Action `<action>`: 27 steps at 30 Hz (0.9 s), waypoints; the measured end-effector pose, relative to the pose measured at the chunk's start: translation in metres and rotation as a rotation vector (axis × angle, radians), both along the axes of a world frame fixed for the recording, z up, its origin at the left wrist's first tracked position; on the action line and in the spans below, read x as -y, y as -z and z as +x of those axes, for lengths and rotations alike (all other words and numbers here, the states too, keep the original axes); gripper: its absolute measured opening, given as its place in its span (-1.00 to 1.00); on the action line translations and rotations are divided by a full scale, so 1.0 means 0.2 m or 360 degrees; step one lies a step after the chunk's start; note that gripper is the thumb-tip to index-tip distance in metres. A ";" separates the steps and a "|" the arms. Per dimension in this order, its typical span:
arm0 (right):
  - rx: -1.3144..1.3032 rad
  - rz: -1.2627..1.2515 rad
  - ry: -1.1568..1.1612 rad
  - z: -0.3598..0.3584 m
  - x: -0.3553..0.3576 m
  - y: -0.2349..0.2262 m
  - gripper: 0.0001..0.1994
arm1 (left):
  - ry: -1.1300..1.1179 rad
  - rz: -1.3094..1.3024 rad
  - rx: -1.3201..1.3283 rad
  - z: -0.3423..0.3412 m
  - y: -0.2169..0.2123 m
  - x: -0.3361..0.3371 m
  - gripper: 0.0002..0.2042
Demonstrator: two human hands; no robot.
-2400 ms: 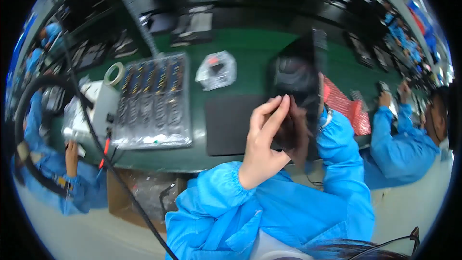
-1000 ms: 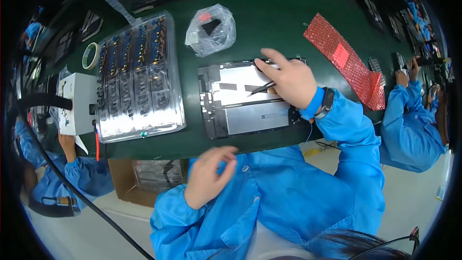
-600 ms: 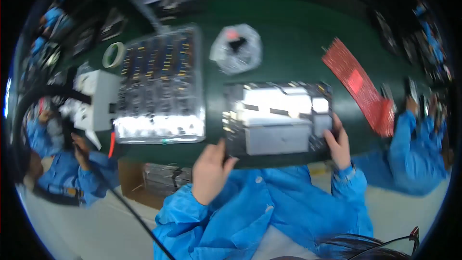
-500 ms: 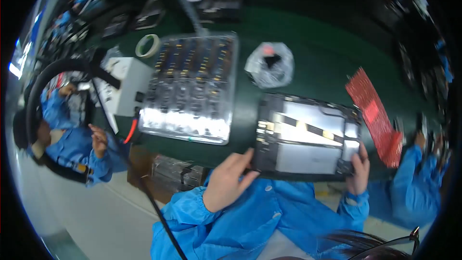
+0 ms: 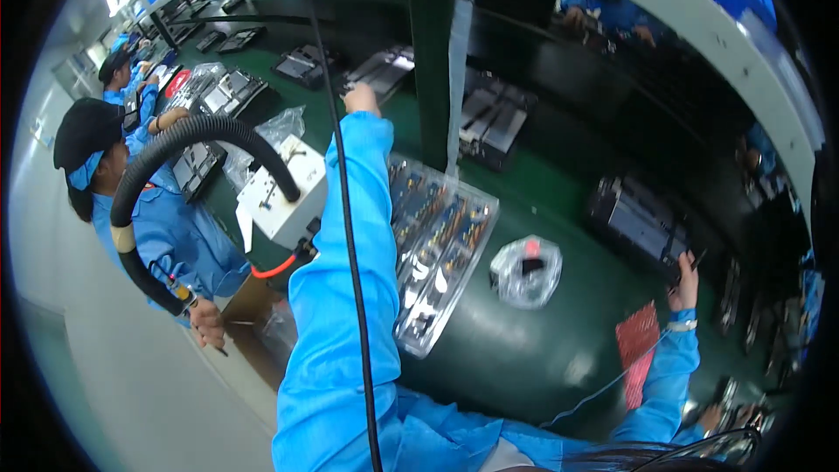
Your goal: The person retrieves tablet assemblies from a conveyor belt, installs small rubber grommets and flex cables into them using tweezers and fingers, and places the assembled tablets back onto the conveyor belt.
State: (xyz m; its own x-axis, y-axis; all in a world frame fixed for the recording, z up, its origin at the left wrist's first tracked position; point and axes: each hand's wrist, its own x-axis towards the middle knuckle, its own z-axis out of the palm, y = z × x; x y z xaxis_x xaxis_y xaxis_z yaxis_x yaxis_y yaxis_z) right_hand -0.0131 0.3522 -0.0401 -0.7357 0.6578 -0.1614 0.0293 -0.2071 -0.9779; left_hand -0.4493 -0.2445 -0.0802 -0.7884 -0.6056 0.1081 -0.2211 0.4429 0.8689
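Observation:
My left arm stretches far forward across the green table. My left hand [image 5: 361, 100] is closed at the near corner of an opened tablet [image 5: 386, 72], its fingertips partly hidden. Over on the right, my right hand [image 5: 685, 284] grips the near corner of a second opened tablet [image 5: 642, 217], which has a dark frame and grey panels. A wristband with a thin cord sits on my right wrist. Just nearer than that hand lies a strip of red bubble wrap [image 5: 638, 336], partly covered by my right sleeve.
A transparent tray of small circuit parts [image 5: 446, 253] lies right of my left sleeve. A bundle in clear plastic [image 5: 526, 273] sits mid-table. Another tablet [image 5: 494, 118] rests behind the post [image 5: 459, 61]. A white box [image 5: 284, 190] with a black hose stands left, beside a co-worker [image 5: 166, 218].
The tablet in front of me has moved away to the far right with my right hand. My left hand has let go of it and reached far forward. The view has shifted.

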 end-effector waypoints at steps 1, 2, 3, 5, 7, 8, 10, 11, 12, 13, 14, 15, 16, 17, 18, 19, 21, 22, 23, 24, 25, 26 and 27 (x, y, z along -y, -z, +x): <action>-0.0009 0.0046 -0.0010 0.02 -0.09 0.04 -0.57 | -0.0129 0.0308 0.0146 -0.06 -0.05 -0.12 -0.64; 0.0031 0.0064 0.0000 -0.02 -0.08 0.07 -0.57 | -0.0099 -0.0043 0.0162 -0.17 0.06 -0.04 -0.64; 0.0064 0.0058 -0.0055 -0.10 -0.05 0.12 -0.57 | -0.0142 -0.0415 0.0188 -0.29 0.23 0.23 -0.63; 0.0167 0.0068 -0.0015 -0.09 -0.17 0.25 -0.54 | 0.0524 -0.0892 0.0177 -0.37 0.30 0.27 -0.80; 0.0162 0.0088 -0.0136 -0.09 -0.24 0.31 -0.52 | 0.0531 -0.0501 0.0108 -0.41 0.30 0.29 -0.82; 0.0346 0.0420 -0.0042 0.01 -0.41 0.37 -0.52 | 0.0509 -0.0716 0.0184 -0.39 0.17 0.00 -0.82; 0.0619 0.0659 -0.0096 0.00 -0.43 0.38 -0.56 | 0.0508 -0.0630 0.0383 -0.36 0.12 0.03 -0.68; 0.0610 0.0635 -0.0020 -0.03 -0.30 0.29 -0.59 | 0.0502 -0.0579 0.0540 -0.35 0.09 0.02 -0.48; 0.0601 0.0666 -0.0045 -0.09 -0.28 0.30 -0.60 | 0.0432 -0.0701 0.0203 -0.40 0.26 0.17 -0.74; 0.0538 0.0652 -0.0201 -0.25 -0.23 0.35 -0.60 | 0.0105 -0.0522 0.0094 -0.53 0.45 0.68 -0.70; 0.0554 0.0665 -0.0136 -0.22 -0.27 0.37 -0.60 | -0.0076 0.0313 -0.0124 -0.67 0.49 0.52 -0.70; 0.0567 0.0692 -0.0070 -0.17 -0.31 0.40 -0.62 | -0.0270 0.1152 -0.0311 -0.76 0.47 0.36 -0.70; 0.0560 0.0713 -0.0030 -0.16 -0.34 0.41 -0.63 | -0.0241 0.1166 -0.0317 -0.79 0.43 0.29 -0.70; 0.0581 0.0957 -0.0052 -0.16 -0.30 0.38 -0.61 | -0.0123 0.1283 -0.0390 -0.77 0.40 0.27 -0.70; 0.0628 0.1146 -0.0056 -0.17 -0.28 0.37 -0.60 | -0.0008 0.1397 -0.0468 -0.73 0.36 0.26 -0.70; 0.0693 0.1334 -0.0035 -0.15 -0.25 0.34 -0.59 | 0.0022 0.1413 -0.0459 -0.68 0.27 0.15 -0.70; 0.0866 0.1474 0.0004 -0.15 -0.12 0.21 -0.57 | -0.0068 0.1701 -0.1165 -0.50 -0.01 -0.11 -0.64; 0.1017 0.1610 -0.0027 -0.14 -0.09 0.16 -0.55 | -0.0117 0.1371 -0.1175 -0.41 -0.09 -0.08 -0.59; 0.1016 0.1609 -0.0021 -0.12 -0.12 0.18 -0.55 | -0.0069 0.1205 -0.1169 -0.37 -0.16 -0.04 -0.56; 0.0704 0.1609 0.0006 -0.09 -0.19 0.24 -0.60 | -0.0102 0.0997 -0.1130 -0.32 -0.21 -0.05 -0.56; 0.0395 0.1598 0.0034 -0.06 -0.23 0.27 -0.64 | -0.0130 0.0785 -0.1088 -0.23 -0.29 -0.07 -0.55; 0.0396 0.1593 0.0016 -0.01 -0.16 0.11 -0.64 | -0.0157 0.0404 -0.0940 -0.11 -0.37 -0.03 -0.54; 0.0391 0.1351 -0.0021 0.01 0.07 -0.07 -0.68 | -0.0189 0.0114 -0.1008 -0.03 -0.42 -0.03 -0.56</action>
State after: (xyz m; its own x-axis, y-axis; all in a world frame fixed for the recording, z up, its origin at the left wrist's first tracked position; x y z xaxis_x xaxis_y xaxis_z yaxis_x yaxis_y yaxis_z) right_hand -0.0120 0.3376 -0.0266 -0.7528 0.6192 0.2235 0.2559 0.5881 -0.7672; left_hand -0.4561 -0.2389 0.0045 -0.5124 -0.7076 0.4865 0.3002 0.3832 0.8735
